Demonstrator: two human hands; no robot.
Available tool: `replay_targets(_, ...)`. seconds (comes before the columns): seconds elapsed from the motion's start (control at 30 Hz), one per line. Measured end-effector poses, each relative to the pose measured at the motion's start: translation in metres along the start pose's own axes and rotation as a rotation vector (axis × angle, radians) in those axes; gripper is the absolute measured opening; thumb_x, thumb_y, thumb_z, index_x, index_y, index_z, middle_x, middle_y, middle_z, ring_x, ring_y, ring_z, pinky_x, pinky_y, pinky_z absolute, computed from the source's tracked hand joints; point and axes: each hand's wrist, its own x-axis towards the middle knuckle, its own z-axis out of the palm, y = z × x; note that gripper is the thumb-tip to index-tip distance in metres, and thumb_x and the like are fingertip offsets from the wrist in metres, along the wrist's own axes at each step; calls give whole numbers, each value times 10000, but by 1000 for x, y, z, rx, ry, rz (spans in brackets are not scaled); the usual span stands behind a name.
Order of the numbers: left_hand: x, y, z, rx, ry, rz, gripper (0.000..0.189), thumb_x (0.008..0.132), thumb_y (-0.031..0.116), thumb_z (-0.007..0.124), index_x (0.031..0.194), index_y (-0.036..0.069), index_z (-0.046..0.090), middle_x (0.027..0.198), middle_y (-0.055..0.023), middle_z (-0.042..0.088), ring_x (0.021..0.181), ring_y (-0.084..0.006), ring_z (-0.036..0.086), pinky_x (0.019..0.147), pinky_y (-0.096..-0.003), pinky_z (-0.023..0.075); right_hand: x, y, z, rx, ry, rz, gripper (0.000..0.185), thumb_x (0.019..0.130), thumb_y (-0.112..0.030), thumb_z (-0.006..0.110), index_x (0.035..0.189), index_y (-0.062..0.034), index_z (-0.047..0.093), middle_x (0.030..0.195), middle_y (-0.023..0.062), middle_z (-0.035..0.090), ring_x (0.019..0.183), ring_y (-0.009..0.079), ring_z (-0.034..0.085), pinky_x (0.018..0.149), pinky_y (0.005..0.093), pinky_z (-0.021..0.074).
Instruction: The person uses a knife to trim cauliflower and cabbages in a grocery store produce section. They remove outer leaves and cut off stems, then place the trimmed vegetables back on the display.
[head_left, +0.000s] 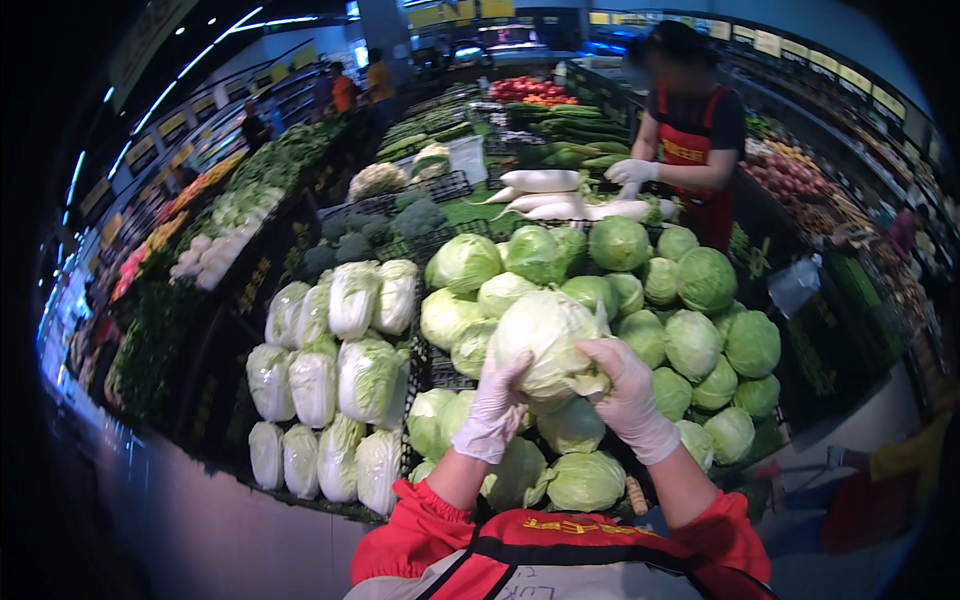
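Note:
A pale green head of cabbage (546, 341) is held up between my two gloved hands, above the stacked cabbages. My left hand (499, 405) grips its left side, in a thin white glove. My right hand (626, 397), gloved alike, grips its right side, where some outer leaves stand loose. Below and between the hands lie more round cabbages (585, 481). Darker green cabbages (706, 279) are piled to the right. Wrapped napa cabbages (367, 381) stand in rows on the left.
Broccoli (420, 217), cauliflower (379, 180) and white radishes (540, 181) lie behind the cabbages. A co-worker in a red apron (686, 142) handles radishes at the back right. Another person in yellow and red (874, 487) is at the lower right. Black crates divide the display.

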Motion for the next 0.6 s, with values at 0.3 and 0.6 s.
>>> replay_targets(0.3,-3,6,0,-146,-25,-134,688,830,152,698,1404,86,324,1326,-144,482,1197,-305,524,981,-490,483,-3,5,-3,-19,-33,-33,250,651,40,646,886,-33,600,919,134,569,861,345,583,734,381,489)
replay_targets(0.6,2,13,6,-248,-33,-236,692,897,330,620,1419,17,290,1383,-218,440,1236,-371,491,971,-572,466,1,16,-20,122,-78,-13,257,707,4,689,947,-32,605,973,114,626,868,296,609,791,331,484)
